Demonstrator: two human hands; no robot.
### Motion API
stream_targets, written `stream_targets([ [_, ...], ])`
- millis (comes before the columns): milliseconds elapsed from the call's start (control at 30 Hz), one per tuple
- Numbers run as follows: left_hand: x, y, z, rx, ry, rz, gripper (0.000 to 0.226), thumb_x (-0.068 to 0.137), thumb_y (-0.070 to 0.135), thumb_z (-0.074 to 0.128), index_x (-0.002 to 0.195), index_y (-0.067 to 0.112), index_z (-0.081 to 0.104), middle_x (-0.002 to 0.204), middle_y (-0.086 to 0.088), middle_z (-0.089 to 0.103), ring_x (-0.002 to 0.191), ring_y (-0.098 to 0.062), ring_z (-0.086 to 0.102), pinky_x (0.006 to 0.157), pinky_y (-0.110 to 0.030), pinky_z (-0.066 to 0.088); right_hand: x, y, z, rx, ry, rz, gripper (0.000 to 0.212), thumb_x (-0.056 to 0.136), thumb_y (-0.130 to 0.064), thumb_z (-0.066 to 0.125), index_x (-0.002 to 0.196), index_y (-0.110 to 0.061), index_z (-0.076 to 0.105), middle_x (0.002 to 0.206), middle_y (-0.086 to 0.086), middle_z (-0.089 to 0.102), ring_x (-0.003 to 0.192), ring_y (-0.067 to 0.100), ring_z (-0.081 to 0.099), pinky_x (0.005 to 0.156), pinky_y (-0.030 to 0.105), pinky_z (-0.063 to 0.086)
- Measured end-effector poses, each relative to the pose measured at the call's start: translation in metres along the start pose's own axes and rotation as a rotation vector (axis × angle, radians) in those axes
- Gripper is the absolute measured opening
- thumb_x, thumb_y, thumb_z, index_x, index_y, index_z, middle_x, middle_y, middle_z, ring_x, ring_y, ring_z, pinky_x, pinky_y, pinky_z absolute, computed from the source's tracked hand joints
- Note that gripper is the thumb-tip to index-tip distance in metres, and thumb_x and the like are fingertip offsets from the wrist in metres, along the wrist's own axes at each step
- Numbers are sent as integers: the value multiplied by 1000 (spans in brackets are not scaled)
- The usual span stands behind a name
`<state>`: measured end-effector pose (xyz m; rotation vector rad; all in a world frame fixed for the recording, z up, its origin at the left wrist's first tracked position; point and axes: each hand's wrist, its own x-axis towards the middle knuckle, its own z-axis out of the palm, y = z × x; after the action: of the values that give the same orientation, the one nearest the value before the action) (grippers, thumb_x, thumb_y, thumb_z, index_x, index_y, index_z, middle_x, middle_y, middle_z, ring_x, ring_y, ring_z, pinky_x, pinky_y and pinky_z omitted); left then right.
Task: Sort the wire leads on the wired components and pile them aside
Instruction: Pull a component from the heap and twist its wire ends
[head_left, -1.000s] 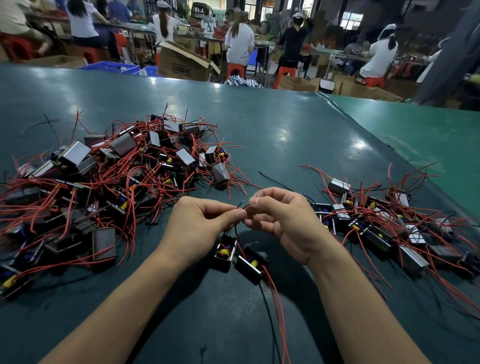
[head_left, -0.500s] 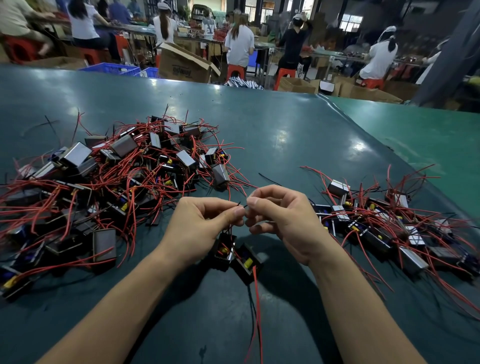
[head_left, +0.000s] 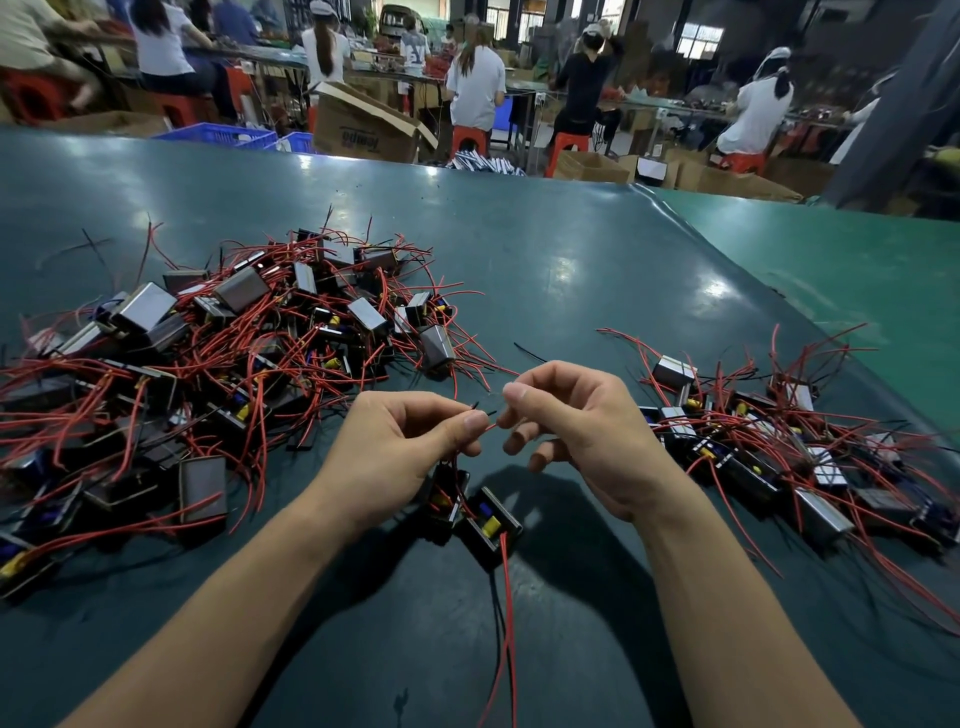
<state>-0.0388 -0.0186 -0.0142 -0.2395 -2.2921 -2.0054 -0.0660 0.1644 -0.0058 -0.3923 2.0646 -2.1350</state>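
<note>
The right hand (head_left: 582, 436) has drawn apart, fingers loosely curled; the left hand (head_left: 395, 452) pinches red leads (head_left: 506, 597) above bare tabletop (head_left: 571, 270) between piles.

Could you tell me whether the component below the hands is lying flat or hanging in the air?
Hanging. The left hand pinches its red lead, and the component dangles above its shadow on the table.

Printed lettering, upside down
On open brown cardboard box (head_left: 363, 132) beyond table; blurred, roughly "kemple", not surely legible
</note>
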Motion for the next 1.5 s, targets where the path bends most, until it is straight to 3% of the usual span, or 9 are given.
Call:
stream_targets([
  [200,0,1,-2,1,-26,10,13,78,26,69,84,17,77,70,-3,73,64,-3,66,60,-10,47,0,0,4,7,-3,-4,6,89,-8,65,84,-5,65,71,7,70,58,18,66,46,23,50],
  [467,1,-2,-4,88,-54,17,18,93,5,60,97,11,77,66,14,71,63,7,61,61,-4,42,-3,-4,3,56,-30,55,1,85,2,66,85,1,67,76,16,72,68,25,71,57,23,55],
  [633,3,-7,-4,152,-1,5,14,89,8,67,94,18,77,75,9,75,71,2,68,68,-9,48,-2,5,10,-276,83,28,12,89,-2,66,78,-8,66,68,10,71,57,16,67,51,25,54],
  [800,3,-8,-6,139,23,-3,8,87,14,71,88,19,77,70,1,75,66,-8,69,63,-16,50,-2,5,13,-523,118,-260,12,86,-8,70,79,-17,68,70,0,68,65,17,65,52,30,56],
  [867,2,-7,-5,136,-6,-8,8,87,16,71,88,20,77,70,-1,74,62,-18,67,62,-27,50,-3,1,12,-452,92,-298,13,85,-6,72,81,-19,71,76,-2,67,72,15,64,51,28,56],
  [967,0,-4,-3,120,-48,17,10,87,13,70,87,20,77,69,-3,73,58,-8,61,56,-20,47,-2,-3,9,-292,62,-262,17,82,-2,72,80,-19,72,85,3,66,75,13,63,48,25,53],
  [1167,-3,1,-2,126,-48,64,14,86,8,71,86,21,76,70,-1,74,63,-4,67,62,-14,52,-1,-1,4,-101,15,3,3,86,-10,70,84,-12,71,65,-1,66,58,11,60,43,20,43],
  [1267,-5,1,-3,133,-52,82,15,86,8,70,86,21,76,68,1,73,58,0,64,57,-12,48,-2,1,5,-97,13,77,13,87,-18,71,74,-14,72,61,1,63,55,11,56,41,20,39],
  [1500,-1,-4,-1,163,17,80,9,89,16,68,88,18,77,67,0,72,57,-1,61,56,-14,47,-1,4,14,-281,150,-104,14,88,-16,70,75,-21,70,66,-3,65,52,8,57,42,13,40],
])
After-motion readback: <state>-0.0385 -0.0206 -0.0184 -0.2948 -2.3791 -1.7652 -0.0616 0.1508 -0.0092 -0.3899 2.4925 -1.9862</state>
